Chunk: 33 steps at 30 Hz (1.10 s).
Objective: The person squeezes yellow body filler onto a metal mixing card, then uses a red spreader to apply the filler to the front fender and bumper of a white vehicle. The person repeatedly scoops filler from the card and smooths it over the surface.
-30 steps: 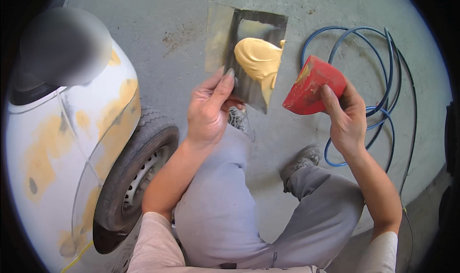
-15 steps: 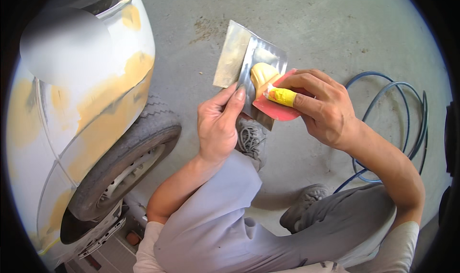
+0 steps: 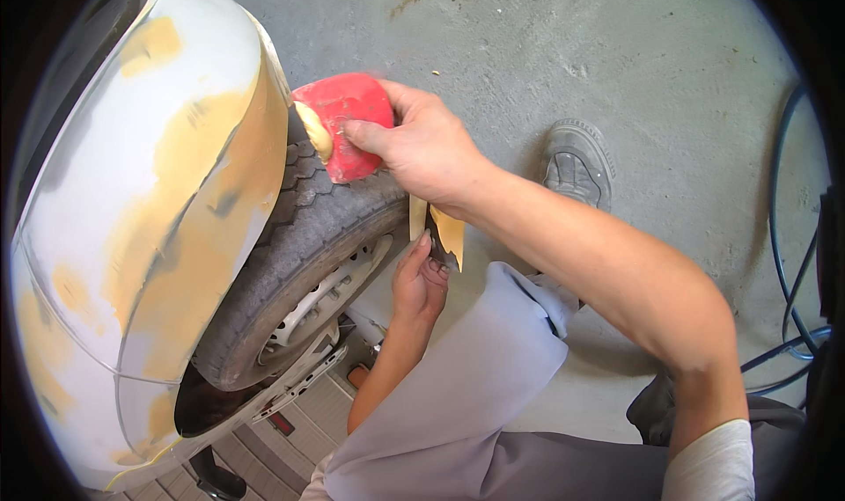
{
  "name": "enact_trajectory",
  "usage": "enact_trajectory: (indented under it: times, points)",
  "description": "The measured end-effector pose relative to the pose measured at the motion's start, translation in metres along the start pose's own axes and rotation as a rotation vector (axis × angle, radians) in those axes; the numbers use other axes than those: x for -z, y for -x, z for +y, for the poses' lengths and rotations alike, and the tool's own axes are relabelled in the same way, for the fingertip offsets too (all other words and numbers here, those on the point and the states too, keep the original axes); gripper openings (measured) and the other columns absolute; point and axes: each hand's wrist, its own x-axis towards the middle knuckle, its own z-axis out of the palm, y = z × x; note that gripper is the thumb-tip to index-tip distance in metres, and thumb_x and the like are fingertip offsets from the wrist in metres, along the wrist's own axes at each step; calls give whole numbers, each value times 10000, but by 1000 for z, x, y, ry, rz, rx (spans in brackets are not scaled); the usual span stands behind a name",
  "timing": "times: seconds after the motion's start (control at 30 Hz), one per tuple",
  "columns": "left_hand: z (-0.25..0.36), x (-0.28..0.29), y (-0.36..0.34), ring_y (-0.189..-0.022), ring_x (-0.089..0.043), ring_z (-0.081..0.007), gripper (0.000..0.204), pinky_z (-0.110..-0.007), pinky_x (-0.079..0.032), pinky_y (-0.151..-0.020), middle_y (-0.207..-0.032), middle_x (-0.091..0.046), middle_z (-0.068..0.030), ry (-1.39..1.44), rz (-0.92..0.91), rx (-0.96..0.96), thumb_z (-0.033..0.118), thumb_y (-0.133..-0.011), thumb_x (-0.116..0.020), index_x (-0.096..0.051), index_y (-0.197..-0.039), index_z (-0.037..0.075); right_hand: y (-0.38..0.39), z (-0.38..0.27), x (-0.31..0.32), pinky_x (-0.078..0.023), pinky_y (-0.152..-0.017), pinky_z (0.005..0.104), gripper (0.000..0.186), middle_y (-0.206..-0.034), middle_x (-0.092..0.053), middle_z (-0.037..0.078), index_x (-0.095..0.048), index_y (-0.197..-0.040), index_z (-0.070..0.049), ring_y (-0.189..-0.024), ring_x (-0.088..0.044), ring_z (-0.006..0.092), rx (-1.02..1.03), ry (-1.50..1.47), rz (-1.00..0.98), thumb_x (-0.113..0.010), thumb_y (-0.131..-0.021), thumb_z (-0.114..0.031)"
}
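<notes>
- The right hand (image 3: 421, 145) sits at about 12 o'clock from the picture's middle, its forearm running in from 4 o'clock. Its fingers are curled tight around a red spreader (image 3: 345, 124), thumb on the near face.
- The red spreader carries a dab of yellowish filler (image 3: 314, 131) on its edge at 9 o'clock. That edge lies against, or just beside, the rim of the wheel arch; I cannot tell whether it touches.
- The left hand (image 3: 419, 281) is lower, near the middle, at 6 o'clock from the right hand. Its fingers are closed in a pinch on a flat metal mixing board (image 3: 437, 228), seen nearly edge-on and partly hidden behind the right wrist, with filler smeared on it.
- At 9 o'clock from both hands stands the car fender (image 3: 132, 237), pale with broad yellow-tan patches of filler (image 3: 189, 158) along the arch.
- Under the arch is the tyre (image 3: 299, 246), its tread just below the red spreader, and the wheel (image 3: 321, 303) at 7 o'clock from the left hand.
- The person's grey trouser knee (image 3: 493, 360) lies at 5 o'clock from the left hand.
- A grey shoe (image 3: 576, 162) rests on the concrete floor (image 3: 546, 52) at 3 o'clock from the right hand.
- A blue hose (image 3: 782, 237) curves along the 3 o'clock rim, well apart from both hands.
</notes>
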Motion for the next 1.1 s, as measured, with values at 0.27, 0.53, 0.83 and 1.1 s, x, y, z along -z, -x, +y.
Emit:
enact_trajectory:
  times: [0.27, 0.53, 0.83, 1.1]
  points:
    - [-1, 4, 18, -770, -618, -95, 278, -259, -499, -696, -1025, -709, -17, -99, 108, 9, 141, -1050, -551, -617, -1282, 3, -29, 25, -38, -527, -716, 355, 274, -884, -728, 127, -733, -1181, -55, -746, -658, 197, 163, -12, 193, -670, -917, -95]
    - [7, -17, 18, -889, -696, -187, 292, -334, -560, -804, -1042, -724, -57, -87, 189, 139, 219, -1058, -579, -609, -1302, 61, 54, 12, -73, -529, -724, 393, 324, -974, -694, 153, -734, -1207, -79, -793, -683, 315, 409, 24, 284, -637, -904, -19]
    - [5, 3, 16, -888, -658, -140, 259, -288, -527, -811, -1047, -677, -25, -262, 113, 49, 221, -1042, -614, -618, -1260, 81, 17, 6, -65, -530, -747, 404, 264, -964, -682, 170, -719, -1149, -16, -797, -669, 356, 242, 98, 312, -650, -897, -47]
    - [-2, 12, 8, -878, -676, -120, 259, -285, -529, -759, -1061, -725, -25, -21, -72, 81, 166, -1071, -514, -613, -1269, 32, 92, 6, -108, -549, -824, 298, 502, -1116, -679, 117, -707, -1275, -37, -933, -703, 226, 442, 131, 262, -727, -786, 80]
